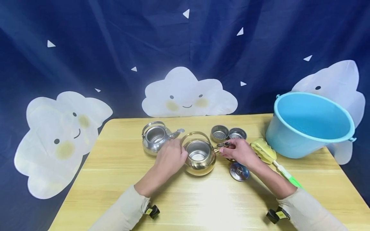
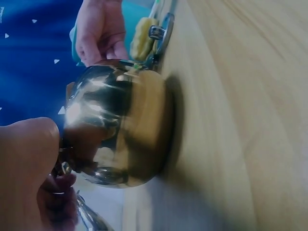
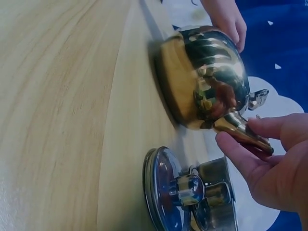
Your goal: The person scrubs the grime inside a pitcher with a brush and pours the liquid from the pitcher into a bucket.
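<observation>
A shiny gold teapot (image 1: 199, 166) without its lid stands mid-table, its hoop handle (image 1: 195, 133) raised over the open mouth. On its left, my left hand (image 1: 171, 154) grips it by the handle's base, the curled fingers partly hidden in the left wrist view. My right hand (image 1: 242, 152) pinches the spout (image 3: 240, 131) between thumb and fingers. Just behind the left hand sits a silver teapot (image 1: 148, 146), also uncovered, its spout pointing right. A metal lid (image 1: 240, 172) with a knob lies below the right hand.
Two perforated strainer cups (image 1: 219, 132) stand behind the right hand. To the right, a yellow sponge brush (image 1: 263, 150) with a white and green handle lies against a large light-blue bucket (image 1: 300, 144). A dark blue curtain (image 1: 185, 41) with clouds hangs behind the table.
</observation>
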Tool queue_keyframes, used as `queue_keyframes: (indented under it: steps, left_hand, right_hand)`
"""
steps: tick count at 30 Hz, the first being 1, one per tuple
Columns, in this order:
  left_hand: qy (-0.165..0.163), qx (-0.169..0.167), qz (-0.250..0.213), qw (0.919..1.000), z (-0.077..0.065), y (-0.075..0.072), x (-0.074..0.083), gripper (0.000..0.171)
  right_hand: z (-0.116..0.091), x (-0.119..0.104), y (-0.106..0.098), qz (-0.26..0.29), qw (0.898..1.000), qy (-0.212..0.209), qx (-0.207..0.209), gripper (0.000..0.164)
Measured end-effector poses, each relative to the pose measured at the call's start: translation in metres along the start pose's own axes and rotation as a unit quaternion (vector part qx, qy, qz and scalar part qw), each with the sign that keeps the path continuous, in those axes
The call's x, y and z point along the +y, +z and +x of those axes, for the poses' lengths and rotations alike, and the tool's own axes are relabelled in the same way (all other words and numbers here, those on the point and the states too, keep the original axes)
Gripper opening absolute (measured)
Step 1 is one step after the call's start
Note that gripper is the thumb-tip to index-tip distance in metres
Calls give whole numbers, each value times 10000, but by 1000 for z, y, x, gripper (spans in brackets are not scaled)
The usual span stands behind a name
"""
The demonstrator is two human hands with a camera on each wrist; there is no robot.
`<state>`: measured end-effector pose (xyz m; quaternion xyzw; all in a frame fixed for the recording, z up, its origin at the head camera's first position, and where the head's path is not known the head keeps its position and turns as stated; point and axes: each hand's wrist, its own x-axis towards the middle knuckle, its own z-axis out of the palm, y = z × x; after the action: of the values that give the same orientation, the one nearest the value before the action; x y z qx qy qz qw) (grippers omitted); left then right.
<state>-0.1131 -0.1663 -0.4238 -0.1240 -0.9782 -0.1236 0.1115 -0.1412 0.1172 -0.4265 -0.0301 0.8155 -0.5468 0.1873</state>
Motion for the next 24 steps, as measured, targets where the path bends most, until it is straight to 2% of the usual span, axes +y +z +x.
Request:
queue_keyframes:
  steps: [2,5,10,15,24]
  left_hand:
    - [-191,-302,-162,9992,0,-2,-1,21]
    - [-292,-734,-381,9961,0,-5,-1,24]
    - [-503,-1167,-974,9871,2,-8,-1,27]
    - [-663,-1366,-1258,9804,3,-9,-1,30]
    - [-436,-1294,-1287,9822,8,-12,5,42]
  right_hand:
    - [-1,-1,1,98,9999,21,-46,34]
    - [-1,-1,2,265,9996,31,-118,35]
    - [-3,-2,5,594,9980,8,-196,37]
    - [-4,-2,7,769,9970,43,-113,36]
    - [-8,-4,2,799,9967,-37,107,34]
